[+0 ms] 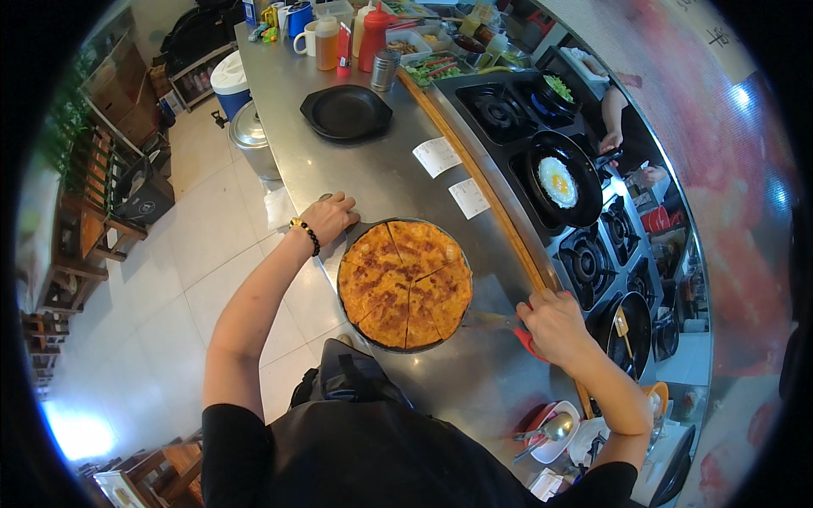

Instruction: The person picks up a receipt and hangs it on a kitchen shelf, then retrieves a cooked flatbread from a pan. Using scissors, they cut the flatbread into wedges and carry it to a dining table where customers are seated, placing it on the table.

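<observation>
A round pizza-like baked pie [400, 286] with a browned orange top lies before me in a dark round pan [413, 350]. Cuts divide it into several wedges. At the upper left of the pan, my left hand [327, 219] is closed around what looks like its handle, mostly hidden by my fingers. To the right, my right hand [552, 324] holds scissors by their red handle [527, 345]. The blades [489, 319] point left, toward the pan's rim, and their tips are hard to make out.
A black cast-iron plate [346, 111] stands farther up the steel counter [375, 178], near two paper slips [437, 157]. Beyond a wooden strip [489, 197], a fried egg [557, 182] sits in a frying pan [587, 203]. Another person's hand [611, 141] is at that pan's handle.
</observation>
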{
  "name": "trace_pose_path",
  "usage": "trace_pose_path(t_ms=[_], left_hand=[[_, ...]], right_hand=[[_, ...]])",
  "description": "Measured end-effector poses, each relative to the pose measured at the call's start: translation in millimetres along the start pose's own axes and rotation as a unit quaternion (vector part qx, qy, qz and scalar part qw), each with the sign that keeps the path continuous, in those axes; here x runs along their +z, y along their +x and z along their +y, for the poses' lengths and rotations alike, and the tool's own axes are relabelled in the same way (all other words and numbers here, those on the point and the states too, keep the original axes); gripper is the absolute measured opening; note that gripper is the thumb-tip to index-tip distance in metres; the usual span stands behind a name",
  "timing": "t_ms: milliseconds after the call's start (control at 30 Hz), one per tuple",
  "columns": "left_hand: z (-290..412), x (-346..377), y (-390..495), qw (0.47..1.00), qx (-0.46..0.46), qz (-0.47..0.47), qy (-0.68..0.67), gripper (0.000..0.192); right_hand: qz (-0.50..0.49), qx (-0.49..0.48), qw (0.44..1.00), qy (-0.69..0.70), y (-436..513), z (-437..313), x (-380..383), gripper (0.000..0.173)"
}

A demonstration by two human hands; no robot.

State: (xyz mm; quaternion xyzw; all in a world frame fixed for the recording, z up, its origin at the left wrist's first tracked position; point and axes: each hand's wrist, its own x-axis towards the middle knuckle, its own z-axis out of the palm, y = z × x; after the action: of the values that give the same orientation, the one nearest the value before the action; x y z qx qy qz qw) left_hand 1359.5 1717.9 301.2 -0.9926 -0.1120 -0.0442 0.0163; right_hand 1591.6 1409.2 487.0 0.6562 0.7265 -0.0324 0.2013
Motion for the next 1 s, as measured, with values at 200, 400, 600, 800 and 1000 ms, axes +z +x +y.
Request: trace_pose_path(t_ms=[200, 400, 600, 800, 1000], left_hand=[[3, -1, -2, 1.000, -0.024, -0.003, -0.019, 0.020], [4, 1, -3, 1.000, -0.027, -0.012, -0.003, 0.022], [6, 3, -4, 1.000, -0.027, -0.003, -0.001, 0.022], [7, 1, -4, 1.000, -0.024, -0.001, -0.008, 0.022], [9, 0, -4, 1.000, -0.023, 0.009, -0.010, 0.022]], right_hand=[[-0.149, 0.010, 0.979, 0.138, 3, 31, 11, 0.036], [-0.319, 0.137, 0.714, 0.608, -26, 60, 94, 0.063], [-0.283, 0.101, 0.587, 0.752, -29, 28, 152, 0.063], [-0.267, 0.127, 0.615, 0.731, -8, 15, 140, 0.058], [-0.238, 0.179, 0.661, 0.689, -7, 15, 135, 0.043]])
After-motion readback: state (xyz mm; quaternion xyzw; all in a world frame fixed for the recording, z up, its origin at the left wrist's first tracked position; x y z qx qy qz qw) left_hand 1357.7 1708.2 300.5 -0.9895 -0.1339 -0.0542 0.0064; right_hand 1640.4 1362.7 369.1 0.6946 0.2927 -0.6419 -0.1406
